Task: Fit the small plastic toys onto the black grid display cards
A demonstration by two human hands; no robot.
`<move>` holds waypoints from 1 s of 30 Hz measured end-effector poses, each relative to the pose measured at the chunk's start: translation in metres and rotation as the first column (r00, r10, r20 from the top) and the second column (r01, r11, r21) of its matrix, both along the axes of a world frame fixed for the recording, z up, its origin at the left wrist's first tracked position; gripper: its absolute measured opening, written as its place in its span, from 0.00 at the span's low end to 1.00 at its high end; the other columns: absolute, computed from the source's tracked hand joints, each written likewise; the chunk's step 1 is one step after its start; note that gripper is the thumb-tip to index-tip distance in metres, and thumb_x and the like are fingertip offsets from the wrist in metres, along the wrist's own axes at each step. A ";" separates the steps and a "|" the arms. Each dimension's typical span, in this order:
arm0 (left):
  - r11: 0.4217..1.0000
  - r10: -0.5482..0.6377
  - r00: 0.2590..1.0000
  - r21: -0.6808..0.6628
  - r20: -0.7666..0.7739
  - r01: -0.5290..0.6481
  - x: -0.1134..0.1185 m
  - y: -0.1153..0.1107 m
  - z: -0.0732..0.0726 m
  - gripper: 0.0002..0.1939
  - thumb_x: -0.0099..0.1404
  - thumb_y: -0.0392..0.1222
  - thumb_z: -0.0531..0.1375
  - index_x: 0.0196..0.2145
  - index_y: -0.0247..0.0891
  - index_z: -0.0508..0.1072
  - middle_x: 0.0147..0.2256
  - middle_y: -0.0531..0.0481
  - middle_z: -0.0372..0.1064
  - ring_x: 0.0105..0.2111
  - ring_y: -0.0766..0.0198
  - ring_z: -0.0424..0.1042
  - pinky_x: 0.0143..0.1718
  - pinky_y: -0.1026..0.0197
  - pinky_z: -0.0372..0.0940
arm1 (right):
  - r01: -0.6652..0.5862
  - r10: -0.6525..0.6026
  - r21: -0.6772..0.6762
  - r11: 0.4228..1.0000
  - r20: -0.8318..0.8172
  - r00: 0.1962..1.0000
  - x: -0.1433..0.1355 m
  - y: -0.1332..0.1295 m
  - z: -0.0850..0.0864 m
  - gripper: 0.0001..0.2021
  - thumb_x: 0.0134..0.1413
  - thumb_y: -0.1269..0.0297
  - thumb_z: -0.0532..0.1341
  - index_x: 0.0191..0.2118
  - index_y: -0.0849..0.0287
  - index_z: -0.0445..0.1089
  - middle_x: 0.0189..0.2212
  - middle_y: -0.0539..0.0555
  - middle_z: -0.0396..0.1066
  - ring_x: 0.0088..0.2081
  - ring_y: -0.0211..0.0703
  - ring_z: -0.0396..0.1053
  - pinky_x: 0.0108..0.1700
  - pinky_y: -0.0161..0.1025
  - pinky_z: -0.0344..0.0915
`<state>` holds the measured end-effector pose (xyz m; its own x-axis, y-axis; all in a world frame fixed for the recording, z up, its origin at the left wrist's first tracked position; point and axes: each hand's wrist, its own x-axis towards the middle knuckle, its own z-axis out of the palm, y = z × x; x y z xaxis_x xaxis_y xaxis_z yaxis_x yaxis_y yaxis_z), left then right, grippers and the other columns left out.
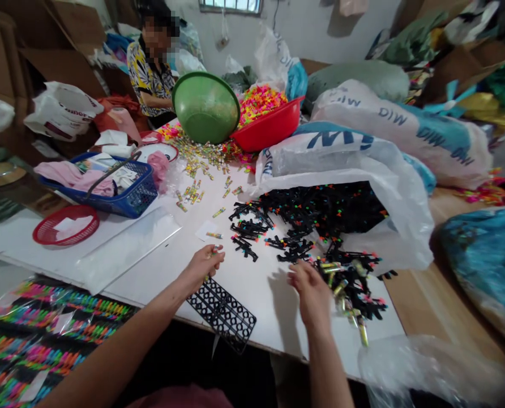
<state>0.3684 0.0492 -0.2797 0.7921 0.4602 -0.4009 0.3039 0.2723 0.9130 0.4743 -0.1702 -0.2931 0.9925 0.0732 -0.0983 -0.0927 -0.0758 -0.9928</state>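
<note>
My left hand (204, 263) is above the near edge of the white table, its fingers closed in a pinch on something small that I cannot make out. Just below it a black lattice tray (225, 311) lies tilted over the table's edge. My right hand (309, 286) hovers to the right with fingers apart and nothing visible in them. Beside it are black toy guns (292, 246) with coloured tips, spilling from a white sack (409, 226). Small yellow tubes (339, 288) lie on the guns to its right. One more tube (214, 235) rests on a white paper beyond my left hand.
A blue basket (136, 190), a red basket (91, 226) and clear plastic sheets (125, 249) are at the left. Behind stand a green basin (205, 107) and a red basin (273, 127) of colourful pieces. A person (150, 73) sits at the back left.
</note>
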 end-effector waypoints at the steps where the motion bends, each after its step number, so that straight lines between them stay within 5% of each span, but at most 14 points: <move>1: 0.996 0.010 1.000 -0.083 -0.001 -0.010 0.000 0.005 -0.002 0.27 0.50 0.52 0.64 0.43 0.34 0.66 0.29 0.52 0.62 0.22 0.73 0.59 0.18 0.71 0.47 | -0.092 0.099 -0.142 0.986 0.043 0.994 0.002 0.015 -0.004 0.20 0.45 0.54 0.61 0.42 0.62 0.68 0.34 0.57 0.72 0.31 0.44 0.70 0.32 0.41 0.67; 4: 0.990 0.012 0.999 -0.142 0.034 -0.007 -0.005 0.009 -0.005 0.25 0.51 0.53 0.64 0.42 0.33 0.67 0.29 0.52 0.62 0.23 0.73 0.58 0.18 0.71 0.47 | -0.217 0.367 -0.592 0.777 0.145 0.919 0.002 0.070 -0.009 0.17 0.48 0.66 0.57 0.46 0.61 0.67 0.40 0.60 0.71 0.36 0.47 0.69 0.38 0.41 0.64; 6: 0.997 0.004 0.996 -0.077 0.088 0.003 -0.008 0.006 -0.004 0.24 0.53 0.53 0.62 0.41 0.32 0.68 0.28 0.51 0.62 0.23 0.73 0.58 0.18 0.71 0.47 | -0.214 0.440 -0.748 0.628 0.115 0.891 0.000 0.094 -0.008 0.18 0.46 0.73 0.55 0.47 0.61 0.67 0.39 0.61 0.70 0.38 0.48 0.69 0.38 0.40 0.62; 7: 0.999 -0.014 0.993 -0.037 0.114 0.019 -0.010 0.004 -0.003 0.23 0.54 0.53 0.62 0.41 0.32 0.69 0.29 0.51 0.62 0.24 0.73 0.57 0.18 0.70 0.47 | -0.238 0.451 -0.764 0.599 0.078 0.889 -0.001 0.099 -0.006 0.19 0.45 0.75 0.56 0.46 0.61 0.67 0.37 0.61 0.71 0.38 0.48 0.69 0.37 0.39 0.61; 8: 0.999 -0.037 0.990 -0.002 0.134 0.038 -0.011 0.003 -0.002 0.23 0.56 0.53 0.61 0.42 0.32 0.69 0.30 0.51 0.62 0.24 0.73 0.57 0.19 0.70 0.47 | -0.287 0.457 -0.734 0.616 0.036 0.889 -0.003 0.098 -0.003 0.19 0.43 0.75 0.56 0.45 0.62 0.67 0.34 0.59 0.71 0.35 0.46 0.69 0.36 0.38 0.61; 11: 0.993 -0.107 0.983 0.064 0.150 0.098 -0.012 -0.004 0.000 0.22 0.59 0.52 0.58 0.46 0.34 0.68 0.31 0.50 0.65 0.25 0.72 0.58 0.20 0.70 0.49 | -0.428 0.462 -0.378 0.821 -0.002 0.887 -0.013 0.081 0.012 0.16 0.43 0.68 0.60 0.42 0.62 0.67 0.24 0.49 0.68 0.25 0.39 0.65 0.29 0.34 0.60; 13: 0.990 -0.131 0.981 0.063 0.146 0.123 -0.010 -0.010 0.000 0.21 0.59 0.52 0.58 0.45 0.35 0.68 0.30 0.50 0.66 0.25 0.72 0.60 0.22 0.70 0.51 | -0.392 0.399 -0.109 0.913 0.046 0.916 -0.026 0.070 0.025 0.13 0.45 0.61 0.61 0.38 0.62 0.68 0.22 0.47 0.66 0.23 0.36 0.63 0.26 0.32 0.60; 15: 0.990 -0.140 0.978 0.045 0.153 0.135 -0.008 -0.017 0.000 0.19 0.59 0.52 0.59 0.43 0.36 0.68 0.28 0.52 0.65 0.25 0.72 0.60 0.24 0.70 0.53 | -0.339 0.338 0.030 0.940 0.039 0.940 -0.040 0.065 0.036 0.14 0.45 0.57 0.62 0.34 0.63 0.69 0.23 0.50 0.69 0.24 0.36 0.64 0.27 0.33 0.62; 20: 0.975 -0.114 0.983 0.206 0.142 0.083 -0.004 -0.029 0.006 0.15 0.57 0.49 0.60 0.39 0.37 0.70 0.29 0.53 0.67 0.27 0.70 0.63 0.30 0.68 0.58 | -0.195 0.211 0.129 0.972 -0.116 0.971 -0.059 0.066 0.041 0.18 0.43 0.53 0.64 0.33 0.66 0.71 0.24 0.55 0.72 0.26 0.42 0.70 0.28 0.36 0.67; 26: 0.915 -0.118 0.980 0.401 0.159 0.046 -0.002 -0.041 0.015 0.10 0.57 0.42 0.59 0.37 0.36 0.71 0.32 0.52 0.69 0.32 0.67 0.67 0.33 0.67 0.61 | -0.151 0.153 0.031 0.988 -0.072 0.986 -0.064 0.063 0.036 0.16 0.44 0.54 0.63 0.32 0.65 0.70 0.24 0.54 0.72 0.26 0.43 0.71 0.28 0.37 0.68; 30: 0.810 -0.172 0.961 0.587 0.217 0.013 -0.005 -0.048 0.013 0.07 0.60 0.39 0.57 0.36 0.37 0.70 0.34 0.50 0.69 0.34 0.66 0.68 0.35 0.65 0.63 | -0.063 0.064 0.018 0.998 -0.094 0.993 -0.068 0.062 0.034 0.15 0.45 0.54 0.62 0.30 0.64 0.69 0.21 0.52 0.71 0.24 0.41 0.69 0.27 0.35 0.67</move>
